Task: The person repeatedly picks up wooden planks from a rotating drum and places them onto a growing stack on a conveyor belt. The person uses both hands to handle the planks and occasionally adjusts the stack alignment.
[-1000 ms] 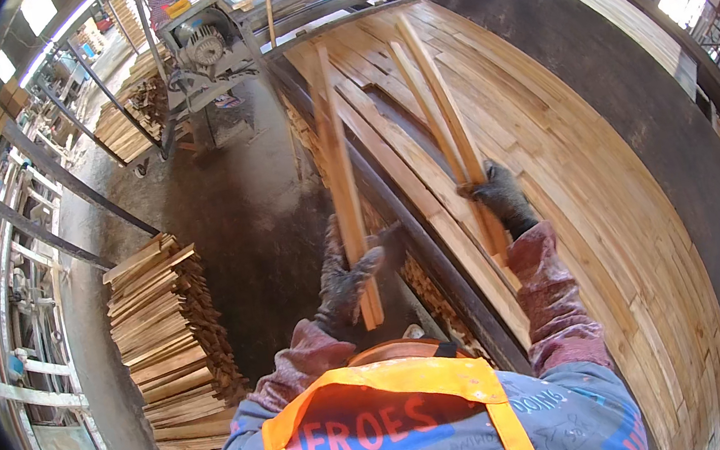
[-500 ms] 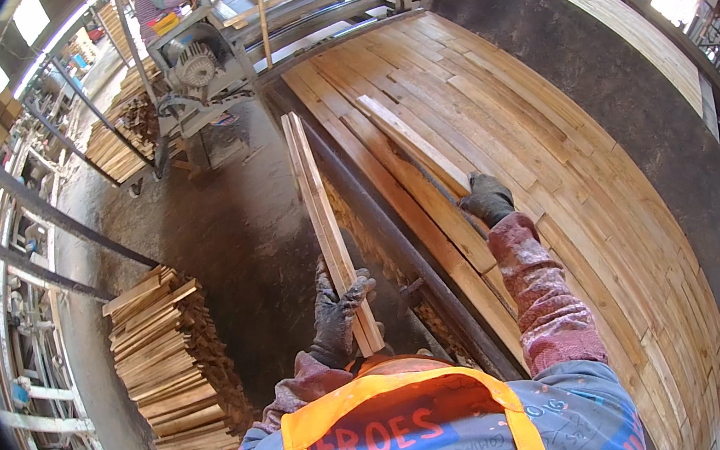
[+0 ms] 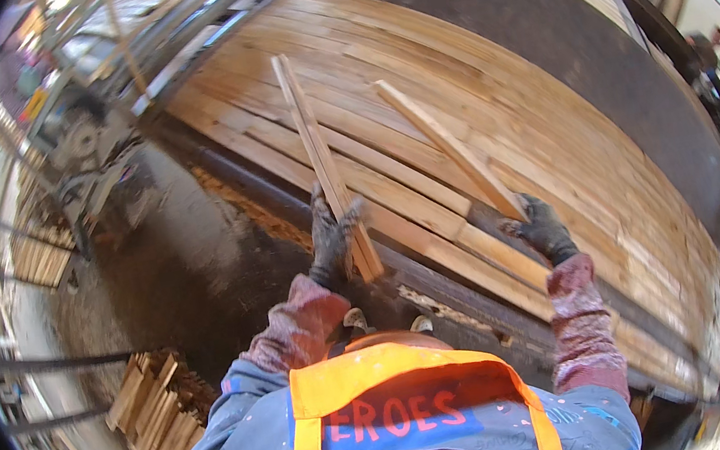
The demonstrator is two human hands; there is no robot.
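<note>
In a dark glove, my left hand (image 3: 328, 243) is closed round the lower part of a pair of narrow wooden strips (image 3: 310, 135), held side by side and pointing away from me. My right hand (image 3: 546, 232), gloved too, grips the near end of a single wooden strip (image 3: 442, 140). That strip slants up and left over a broad layer of wooden strips (image 3: 543, 142) laid edge to edge. Whether its far end touches the layer, I cannot tell. Gaps show between some strips along the layer's near side.
A dark metal rail (image 3: 252, 190) runs along the layer's near edge. Stacked wooden strips (image 3: 157, 414) stand on the floor at lower left. A blurred motor-driven machine (image 3: 87, 140) is at upper left. Beyond the layer lies a dark flat band (image 3: 486, 6).
My view has turned right, so the stack and machine sit farther left. The left hand's strips now hang over the layer's near edge. The right hand's strip has come away from its earlier place.
</note>
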